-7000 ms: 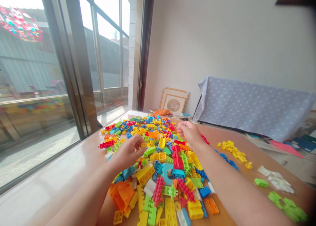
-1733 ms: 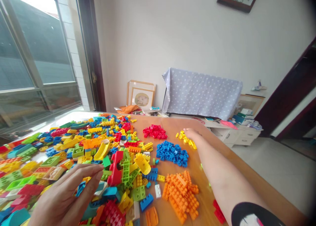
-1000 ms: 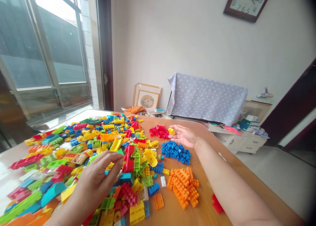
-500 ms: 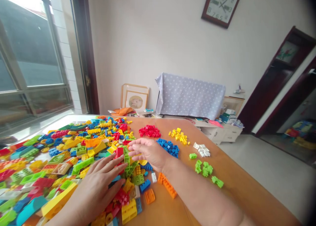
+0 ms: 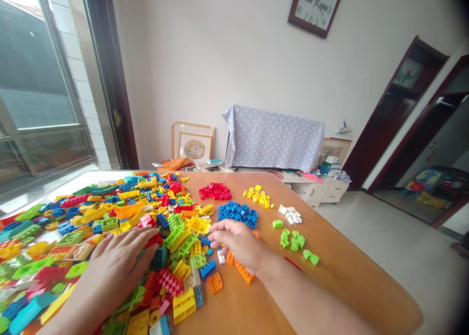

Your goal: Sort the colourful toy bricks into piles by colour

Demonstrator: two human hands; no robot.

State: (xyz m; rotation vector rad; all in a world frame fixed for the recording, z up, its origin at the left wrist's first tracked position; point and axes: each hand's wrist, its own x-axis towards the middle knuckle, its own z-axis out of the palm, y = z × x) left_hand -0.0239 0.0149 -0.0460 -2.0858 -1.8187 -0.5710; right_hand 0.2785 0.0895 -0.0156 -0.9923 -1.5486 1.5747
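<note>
My left hand lies palm down over the big mixed pile of toy building bricks, its fingers stretched out. By its fingertips is a red brick; another red piece is partly covered by the fingers. My right hand hovers at the pile's right edge, fingers loosely bent and apart, with nothing visible in them. Under and beside it are an orange brick and a small white brick. Green bricks and a yellow piece lie between my hands.
Sorted heaps sit on the brown table: red bricks, blue bricks, yellow bricks, white bricks and light green bricks. Beyond the table stands a white cabinet beside a cloth-covered object.
My right hand has drawn back from the green bricks towards the near right edge of the pile. My left hand has shifted slightly left, and the camera view has turned a little right.
</note>
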